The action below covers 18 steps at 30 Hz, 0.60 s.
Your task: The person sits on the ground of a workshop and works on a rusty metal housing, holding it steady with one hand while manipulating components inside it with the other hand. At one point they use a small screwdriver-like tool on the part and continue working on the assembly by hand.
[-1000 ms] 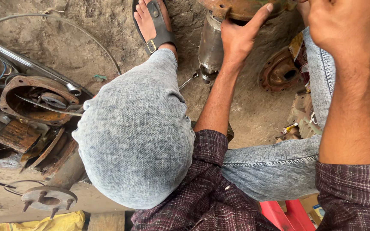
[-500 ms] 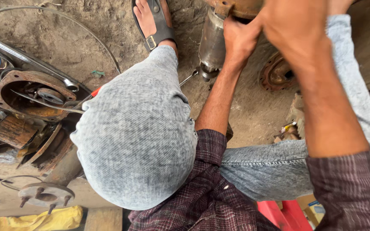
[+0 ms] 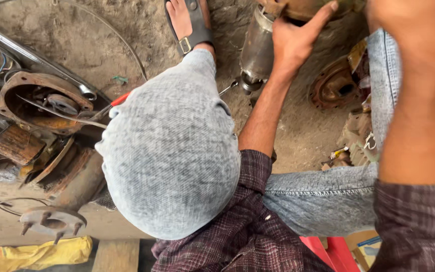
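Bare dirt floor, rusty scrap parts left, daylight.

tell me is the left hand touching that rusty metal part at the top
Touching. The head view shows the left hand laid against the rusty metal part, thumb stretched up along its lower edge, with no gap between them.
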### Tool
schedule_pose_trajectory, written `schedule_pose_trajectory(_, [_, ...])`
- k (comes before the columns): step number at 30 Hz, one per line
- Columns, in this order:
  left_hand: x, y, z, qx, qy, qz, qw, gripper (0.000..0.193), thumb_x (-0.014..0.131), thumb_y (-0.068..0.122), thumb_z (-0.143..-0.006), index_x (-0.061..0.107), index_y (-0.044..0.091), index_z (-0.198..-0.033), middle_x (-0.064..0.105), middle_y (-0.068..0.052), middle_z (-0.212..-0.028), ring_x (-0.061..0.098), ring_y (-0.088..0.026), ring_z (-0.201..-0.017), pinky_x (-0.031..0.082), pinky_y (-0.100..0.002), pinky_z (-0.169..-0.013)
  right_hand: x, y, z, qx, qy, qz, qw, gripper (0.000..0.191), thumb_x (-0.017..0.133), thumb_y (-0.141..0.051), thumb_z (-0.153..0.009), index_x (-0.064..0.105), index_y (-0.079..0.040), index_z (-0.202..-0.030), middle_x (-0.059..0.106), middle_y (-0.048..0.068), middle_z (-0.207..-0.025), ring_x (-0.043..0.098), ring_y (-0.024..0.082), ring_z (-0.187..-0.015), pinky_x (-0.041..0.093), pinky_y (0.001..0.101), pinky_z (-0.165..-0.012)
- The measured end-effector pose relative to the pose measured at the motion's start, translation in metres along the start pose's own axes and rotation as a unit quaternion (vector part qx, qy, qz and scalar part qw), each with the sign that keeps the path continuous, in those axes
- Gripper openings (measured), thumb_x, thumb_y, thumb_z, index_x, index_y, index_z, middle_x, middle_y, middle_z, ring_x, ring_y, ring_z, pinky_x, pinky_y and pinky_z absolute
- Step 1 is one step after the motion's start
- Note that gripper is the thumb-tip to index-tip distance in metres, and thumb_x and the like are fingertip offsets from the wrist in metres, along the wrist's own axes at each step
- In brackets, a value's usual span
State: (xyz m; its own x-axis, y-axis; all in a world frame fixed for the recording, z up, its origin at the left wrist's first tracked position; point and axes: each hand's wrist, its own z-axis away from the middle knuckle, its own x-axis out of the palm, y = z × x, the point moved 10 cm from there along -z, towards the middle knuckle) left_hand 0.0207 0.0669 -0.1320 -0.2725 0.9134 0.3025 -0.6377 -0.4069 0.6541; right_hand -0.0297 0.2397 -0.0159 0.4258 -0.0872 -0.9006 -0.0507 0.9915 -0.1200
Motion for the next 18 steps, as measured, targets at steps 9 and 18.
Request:
schedule_pose_trajectory(9, [0.002, -0.008, -0.002, 0.009, -0.017, -0.002, 1.0, 0.042, 0.086, 0.026, -0.084, 0.073, -0.005, -0.11, 0.077, -0.009, -0.102, 0.074, -0.017, -0.093, 0.061, -0.033, -0.086, -0.031, -0.001, 0.026, 0.019, 0.027, -0.054, 0.998, 0.025, 0.053, -0.005, -0.11, 0.06, 0.001, -0.086, 0.061, 0.009, -0.072, 0.056, 0.02, -0.058, 0.043, 0.0328, -0.054])
schedule_pose_trajectory(18, [0.001, -0.001, 0.0, 0.021, -0.015, 0.014, 1.0, 0.044, 0.086, 0.027, -0.085, 0.072, -0.007, -0.108, 0.076, -0.01, -0.102, 0.073, -0.018, -0.094, 0.06, -0.034, -0.087, -0.047, -0.03, 0.022, -0.105, 0.03, 0.165, 0.98, 0.01, 0.057, -0.004, -0.102, 0.063, -0.003, -0.094, 0.06, 0.005, -0.078, 0.056, 0.017, -0.062, 0.042, 0.0295, -0.055])
